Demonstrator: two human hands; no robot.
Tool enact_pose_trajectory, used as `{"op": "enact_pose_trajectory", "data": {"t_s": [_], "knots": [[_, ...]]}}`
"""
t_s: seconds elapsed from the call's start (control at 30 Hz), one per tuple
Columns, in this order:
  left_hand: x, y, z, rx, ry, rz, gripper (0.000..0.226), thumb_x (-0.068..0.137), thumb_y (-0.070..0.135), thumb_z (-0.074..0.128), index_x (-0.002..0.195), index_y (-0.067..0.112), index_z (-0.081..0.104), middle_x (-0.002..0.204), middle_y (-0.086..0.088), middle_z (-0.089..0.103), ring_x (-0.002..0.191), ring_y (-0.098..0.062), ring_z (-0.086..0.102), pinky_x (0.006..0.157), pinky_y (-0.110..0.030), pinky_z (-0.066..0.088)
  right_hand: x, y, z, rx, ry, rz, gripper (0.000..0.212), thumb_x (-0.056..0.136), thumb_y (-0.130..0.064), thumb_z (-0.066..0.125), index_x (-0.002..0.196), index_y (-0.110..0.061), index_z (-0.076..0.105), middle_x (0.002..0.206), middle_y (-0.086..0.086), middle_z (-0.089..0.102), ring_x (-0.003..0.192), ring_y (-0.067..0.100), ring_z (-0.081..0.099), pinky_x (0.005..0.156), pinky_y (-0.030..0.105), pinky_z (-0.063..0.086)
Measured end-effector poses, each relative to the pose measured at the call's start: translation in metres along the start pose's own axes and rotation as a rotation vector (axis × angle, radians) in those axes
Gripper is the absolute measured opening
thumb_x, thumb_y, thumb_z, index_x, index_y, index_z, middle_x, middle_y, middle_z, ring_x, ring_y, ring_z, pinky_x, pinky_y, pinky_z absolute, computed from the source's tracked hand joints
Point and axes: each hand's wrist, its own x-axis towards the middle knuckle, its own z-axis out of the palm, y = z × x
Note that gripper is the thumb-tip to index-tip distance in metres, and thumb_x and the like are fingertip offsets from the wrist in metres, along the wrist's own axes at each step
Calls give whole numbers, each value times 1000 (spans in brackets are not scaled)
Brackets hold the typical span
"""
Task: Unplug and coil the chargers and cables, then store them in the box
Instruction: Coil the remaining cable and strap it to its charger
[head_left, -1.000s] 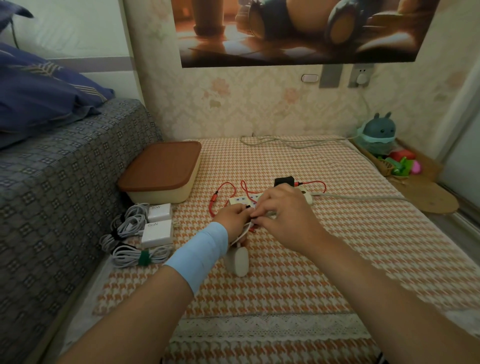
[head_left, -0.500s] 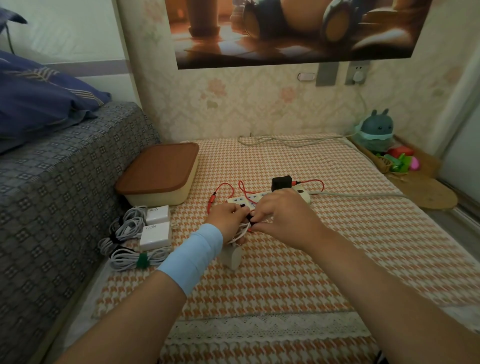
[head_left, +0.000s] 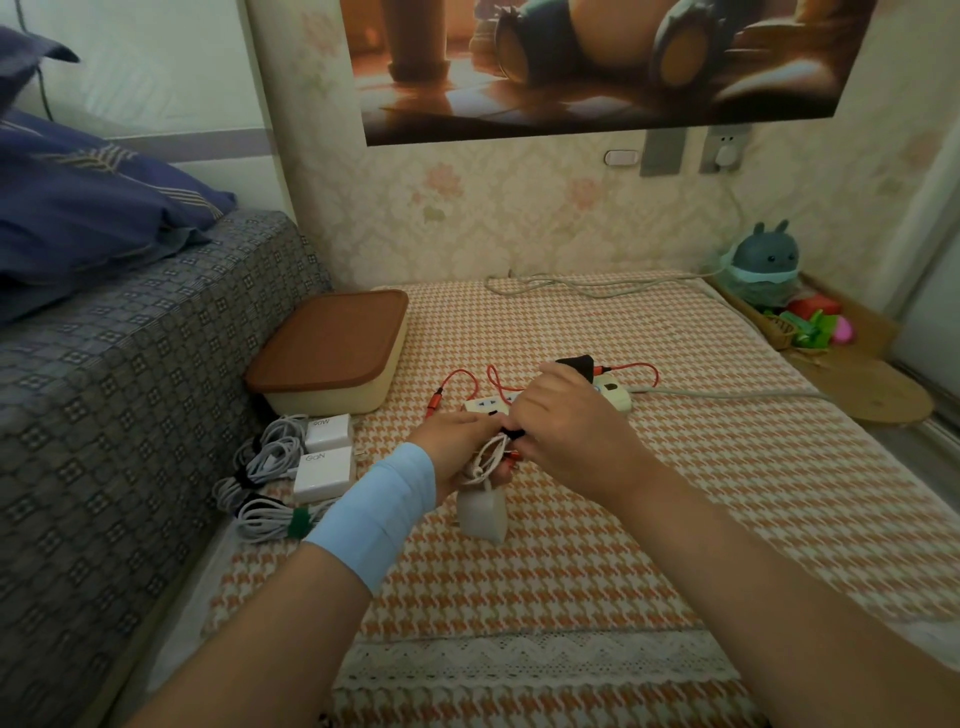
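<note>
My left hand (head_left: 460, 449) grips a small coil of white cable (head_left: 485, 457) over the checked mat. A cream charger (head_left: 483, 512) hangs from that cable just below my hands. My right hand (head_left: 566, 431) pinches a black strap (head_left: 513, 433) at the coil. Behind my hands lies a cream power strip (head_left: 613, 397) with a black charger (head_left: 576, 365) and a red cable (head_left: 467, 382) plugged in. The cream box with a brown lid (head_left: 332, 353), shut, stands at the left. Two white chargers (head_left: 324, 452) with coiled cables lie in front of it.
A grey patterned sofa (head_left: 114, 395) runs along the left edge. The strip's grey cord (head_left: 727, 396) trails right and loops by the wall. A plush toy (head_left: 769, 270) and small toys sit at the far right, beside a wooden board (head_left: 878, 395).
My hands stay together at the coil while my right fingers shift on the black strap. The hanging charger has swung slightly. The view has tilted a little.
</note>
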Motion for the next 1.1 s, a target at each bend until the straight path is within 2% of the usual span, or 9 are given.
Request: {"op": "enact_pose_trajectory", "data": {"t_s": [0.13, 0.23, 0.33, 0.47, 0.57, 0.63, 0.77, 0.87, 1.1], "knots": [[3, -1, -7, 296, 82, 102, 33, 94, 26, 62, 91, -6, 69, 80, -21, 69, 60, -26, 62, 67, -39, 56, 2, -1, -1, 73, -83, 15, 19, 77, -27, 86, 86, -16, 73, 82, -4, 68, 85, 20, 60, 91, 40, 48], [7, -2, -9, 588, 190, 248, 46, 95, 34, 58, 87, -11, 64, 73, -19, 59, 64, -24, 53, 60, -32, 43, 1, -6, -9, 232, -237, 233, 38, 79, -52, 77, 103, -23, 76, 95, -12, 69, 97, 11, 57, 92, 31, 44], [7, -3, -6, 616, 183, 355, 45, 95, 31, 59, 78, -11, 62, 67, -24, 56, 57, -35, 55, 54, -33, 46, -4, -7, -14, 431, -244, 509, 28, 88, -39, 74, 113, -27, 71, 105, -17, 66, 102, 1, 55, 94, 25, 47], [10, -3, -1, 653, 153, 466, 34, 93, 30, 63, 70, 5, 69, 69, -21, 65, 58, -22, 56, 60, -41, 51, -10, 3, -20, 624, -314, 744, 26, 84, -33, 80, 109, -31, 72, 100, -18, 70, 91, -3, 64, 85, 22, 54], [8, -4, 2, 697, 55, 438, 26, 91, 30, 66, 66, 28, 70, 61, 2, 64, 55, -7, 53, 53, -19, 44, -14, 5, -25, 613, -373, 709, 15, 80, -28, 85, 92, -31, 78, 91, -16, 73, 85, -4, 67, 84, 31, 59], [8, -4, 1, 647, 9, 377, 17, 89, 30, 69, 74, 24, 75, 64, 11, 67, 56, 3, 58, 55, -9, 44, -16, 4, -28, 611, -337, 657, 17, 78, -26, 86, 83, -37, 74, 87, -17, 72, 83, -3, 68, 82, 33, 59], [11, -1, -12, 520, -40, 216, 19, 81, 38, 75, 89, 22, 80, 87, 5, 77, 89, -10, 71, 84, -27, 55, -11, 2, -26, 496, -284, 467, 14, 80, -30, 85, 92, -25, 80, 88, -15, 72, 81, 0, 67, 77, 31, 57], [10, 0, -19, 476, -80, 143, 20, 77, 37, 78, 86, 19, 80, 92, 0, 77, 94, -17, 70, 90, -33, 53, -7, 0, -22, 407, -253, 292, 13, 81, -34, 83, 91, -25, 80, 81, -15, 70, 77, 2, 62, 78, 30, 51], [10, -3, -23, 221, -137, 168, 16, 76, 22, 82, 76, 22, 66, 78, -9, 64, 70, -22, 58, 64, -30, 49, -8, 1, -15, 370, -90, 183, 8, 82, -26, 81, 88, -23, 78, 82, -11, 71, 82, 5, 59, 83, 19, 38]]}}
